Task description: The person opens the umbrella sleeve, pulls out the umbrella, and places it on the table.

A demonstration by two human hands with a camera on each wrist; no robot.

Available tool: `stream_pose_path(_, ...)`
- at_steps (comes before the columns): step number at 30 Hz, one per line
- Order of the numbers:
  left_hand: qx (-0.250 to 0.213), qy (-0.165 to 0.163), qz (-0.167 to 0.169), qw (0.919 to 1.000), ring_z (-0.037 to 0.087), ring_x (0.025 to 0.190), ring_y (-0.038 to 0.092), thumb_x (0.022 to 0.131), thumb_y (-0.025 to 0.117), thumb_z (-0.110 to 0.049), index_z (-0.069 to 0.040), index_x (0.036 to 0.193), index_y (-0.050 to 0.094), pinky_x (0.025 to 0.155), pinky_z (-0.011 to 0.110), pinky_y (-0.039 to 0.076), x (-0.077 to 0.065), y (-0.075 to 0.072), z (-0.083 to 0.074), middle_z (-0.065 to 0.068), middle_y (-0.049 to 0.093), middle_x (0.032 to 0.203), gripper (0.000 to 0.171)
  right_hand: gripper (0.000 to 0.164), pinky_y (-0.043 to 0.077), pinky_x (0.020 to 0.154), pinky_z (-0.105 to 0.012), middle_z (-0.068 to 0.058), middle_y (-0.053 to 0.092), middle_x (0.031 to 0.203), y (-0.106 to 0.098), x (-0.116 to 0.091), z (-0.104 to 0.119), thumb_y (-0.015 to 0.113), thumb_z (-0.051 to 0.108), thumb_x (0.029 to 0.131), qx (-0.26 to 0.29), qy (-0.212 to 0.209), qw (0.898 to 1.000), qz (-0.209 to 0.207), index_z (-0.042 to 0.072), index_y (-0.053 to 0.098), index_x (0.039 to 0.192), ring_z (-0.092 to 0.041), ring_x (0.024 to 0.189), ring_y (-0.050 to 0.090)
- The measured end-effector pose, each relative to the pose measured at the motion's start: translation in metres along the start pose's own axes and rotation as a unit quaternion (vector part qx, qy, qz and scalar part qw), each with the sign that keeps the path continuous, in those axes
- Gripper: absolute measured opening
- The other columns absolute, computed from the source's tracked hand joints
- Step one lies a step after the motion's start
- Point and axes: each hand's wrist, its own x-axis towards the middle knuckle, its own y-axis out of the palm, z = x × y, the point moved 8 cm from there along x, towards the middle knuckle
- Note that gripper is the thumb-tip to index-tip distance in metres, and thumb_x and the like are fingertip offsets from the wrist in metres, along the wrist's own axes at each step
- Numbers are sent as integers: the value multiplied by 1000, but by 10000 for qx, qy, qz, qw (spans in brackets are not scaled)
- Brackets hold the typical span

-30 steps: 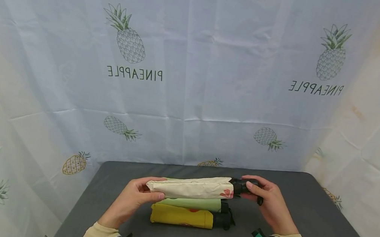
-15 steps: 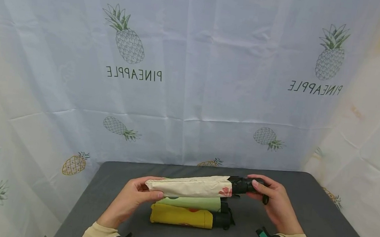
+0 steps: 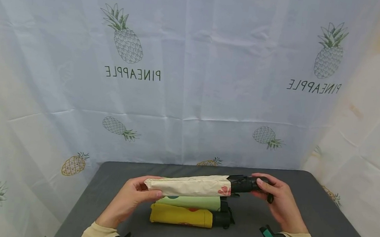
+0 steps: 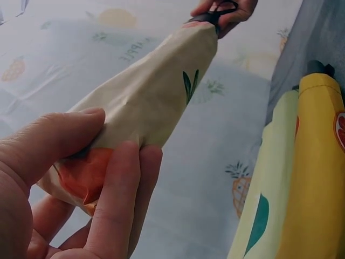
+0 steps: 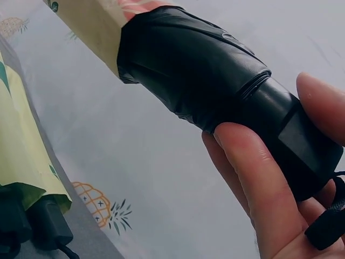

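Both hands hold a folded black umbrella [image 5: 194, 65] partly inside a cream sleeve [image 3: 189, 185] with a red print, raised above the table. My left hand [image 3: 132, 196] pinches the closed left end of the sleeve; in the left wrist view its thumb and fingers press the cloth near an orange print. The right hand [image 3: 281, 201] grips the black handle [image 5: 291, 140], whose wrist strap [image 5: 326, 221] hangs by the palm. A length of black folded canopy shows between sleeve and handle. The part inside the sleeve is hidden.
On the dark grey table [image 3: 110, 175], a yellow-covered umbrella [image 3: 181, 215] lies nearest, with a light green-covered umbrella [image 3: 196, 202] right behind it, partly hidden by the cream sleeve. A white pineapple-print cloth [image 3: 193, 77] hangs behind the table and along its sides.
The right hand has moved right and slightly up with the handle, so more black canopy shows out of the cream sleeve. The left hand has stayed nearly in place.
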Motion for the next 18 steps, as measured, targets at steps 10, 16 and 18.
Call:
stream_pose_path(10, 29, 11, -29, 10000, 21, 112, 74, 99, 81, -16, -2, 152, 60, 99, 40, 65, 0, -2, 0, 5, 73, 126, 58, 31, 66, 92, -29, 14, 66, 129, -10, -2, 3, 55, 10, 114, 101, -124, 9999, 35, 21, 77, 133, -10, 109, 78)
stream_pose_path(16, -10, 58, 39, 10000, 21, 113, 74, 99, 81, -16, -3, 152, 61, 99, 39, 65, 0, 0, 0, 5, 74, 127, 58, 34, 66, 92, -30, 13, 68, 129, -14, -2, 4, 53, 7, 114, 124, -209, 9997, 61, 24, 78, 130, -10, 110, 77)
stream_pose_path(18, -26, 65, 53, 10000, 21, 113, 74, 99, 81, -16, -2, 151, 61, 99, 39, 65, 1, 0, 1, 5, 74, 128, 57, 34, 66, 92, -30, 14, 68, 129, -15, -2, 5, 53, 7, 115, 123, -214, 9997, 82, 24, 78, 130, -10, 110, 76)
